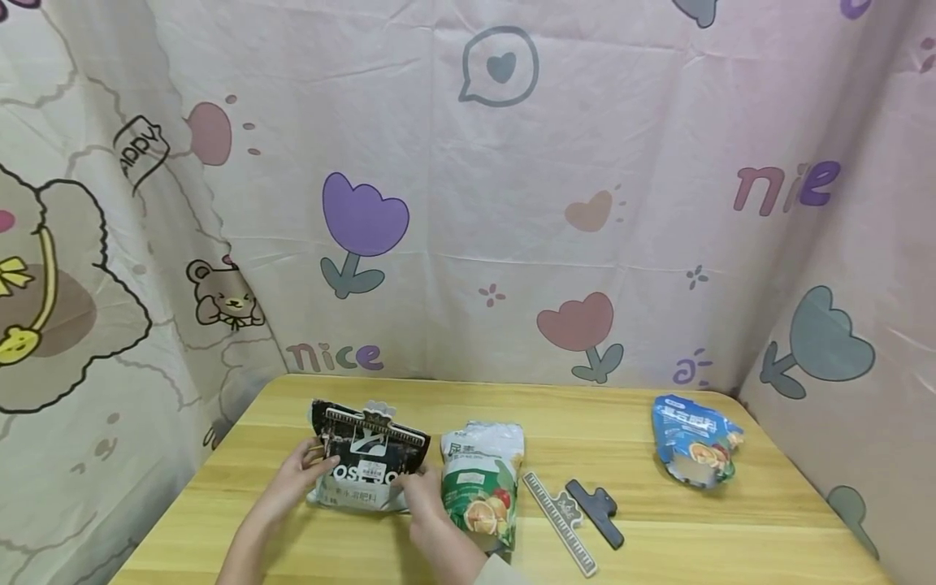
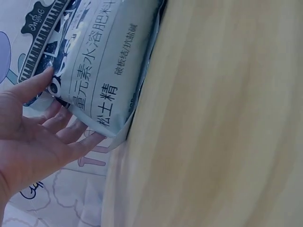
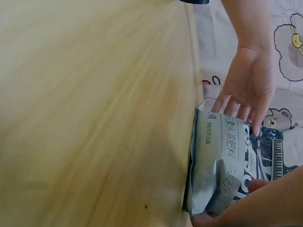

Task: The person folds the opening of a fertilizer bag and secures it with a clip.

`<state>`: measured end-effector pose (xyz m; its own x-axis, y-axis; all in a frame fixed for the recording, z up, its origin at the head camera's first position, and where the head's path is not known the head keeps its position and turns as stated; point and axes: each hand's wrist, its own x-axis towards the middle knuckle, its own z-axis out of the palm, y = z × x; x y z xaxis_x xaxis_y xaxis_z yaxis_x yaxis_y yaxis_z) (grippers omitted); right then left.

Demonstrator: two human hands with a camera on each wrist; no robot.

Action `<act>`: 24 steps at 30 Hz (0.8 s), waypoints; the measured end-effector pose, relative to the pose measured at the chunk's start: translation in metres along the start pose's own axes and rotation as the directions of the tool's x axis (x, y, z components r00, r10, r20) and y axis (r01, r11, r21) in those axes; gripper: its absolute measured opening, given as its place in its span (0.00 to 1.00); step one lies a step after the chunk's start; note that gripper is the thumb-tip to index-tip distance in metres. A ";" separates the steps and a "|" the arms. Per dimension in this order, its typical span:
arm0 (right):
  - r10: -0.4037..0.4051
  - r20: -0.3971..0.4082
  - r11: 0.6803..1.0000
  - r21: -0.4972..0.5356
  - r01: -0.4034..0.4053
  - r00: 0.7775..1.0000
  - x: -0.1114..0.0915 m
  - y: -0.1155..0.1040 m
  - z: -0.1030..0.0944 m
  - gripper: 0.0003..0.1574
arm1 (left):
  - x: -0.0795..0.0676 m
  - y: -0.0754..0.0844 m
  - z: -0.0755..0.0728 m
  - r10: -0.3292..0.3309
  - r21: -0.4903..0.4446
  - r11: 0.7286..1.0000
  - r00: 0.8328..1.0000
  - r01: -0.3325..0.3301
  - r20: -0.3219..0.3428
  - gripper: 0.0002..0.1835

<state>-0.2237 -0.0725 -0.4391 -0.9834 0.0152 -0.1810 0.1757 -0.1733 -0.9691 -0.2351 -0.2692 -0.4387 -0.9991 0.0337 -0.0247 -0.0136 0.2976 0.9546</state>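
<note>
A black and pale grey fertilizer bag [image 1: 360, 493] stands near the left front of the table, its top folded and clamped by a piano-key clip [image 1: 377, 422]. My left hand [image 1: 298, 478] grips the bag's left side, thumb on the front and fingers behind, as the left wrist view also shows. At the opposite side my right hand [image 1: 427, 497] holds the bag, its thumb lying over the front. In the right wrist view both hands flank the bag [image 3: 208, 151]; part of the right hand's fingers is hidden.
Right beside the right hand stands a green and white fertilizer bag [image 1: 478, 487]. Farther right lie another piano-key clip [image 1: 559, 524] and a dark clip [image 1: 595, 513]. A blue bag [image 1: 695, 443] sits at the table's right side. A patterned cloth [image 1: 468, 203] hangs behind the table.
</note>
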 end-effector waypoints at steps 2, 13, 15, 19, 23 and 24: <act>0.005 -0.010 1.000 -0.010 -0.005 1.000 0.001 0.001 0.001 0.36 | 0.001 -0.002 0.000 0.002 0.004 1.000 1.000 -0.002 -0.004 0.37; 0.043 0.060 0.998 -0.038 -0.041 0.997 0.006 -0.001 0.008 0.42 | 0.001 -0.004 -0.002 -0.018 0.124 0.992 1.000 0.018 0.001 0.36; 0.041 0.094 0.999 -0.029 -0.038 0.995 0.006 0.000 0.010 0.44 | 0.002 -0.005 -0.002 -0.023 0.144 0.989 1.000 0.023 -0.004 0.34; 0.075 0.162 0.997 -0.020 -0.073 0.984 0.006 0.000 0.014 0.43 | 0.001 -0.006 -0.003 -0.060 0.163 0.985 0.998 0.061 -0.010 0.35; 0.116 0.175 0.993 -0.048 -0.110 0.978 0.006 0.001 0.016 0.43 | -0.001 -0.004 -0.003 -0.036 0.260 0.965 0.999 0.042 -0.027 0.37; 0.126 0.175 0.991 -0.055 -0.118 0.976 0.007 0.000 0.016 0.43 | -0.002 -0.003 -0.001 -0.031 0.320 0.946 0.999 0.041 -0.035 0.39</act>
<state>-0.2310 -0.0886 -0.4380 -0.9462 -0.1796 -0.2692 0.2926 -0.1192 -0.9488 -0.2328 -0.2714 -0.4411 -0.9990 -0.0090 -0.0443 -0.0412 0.5887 0.8073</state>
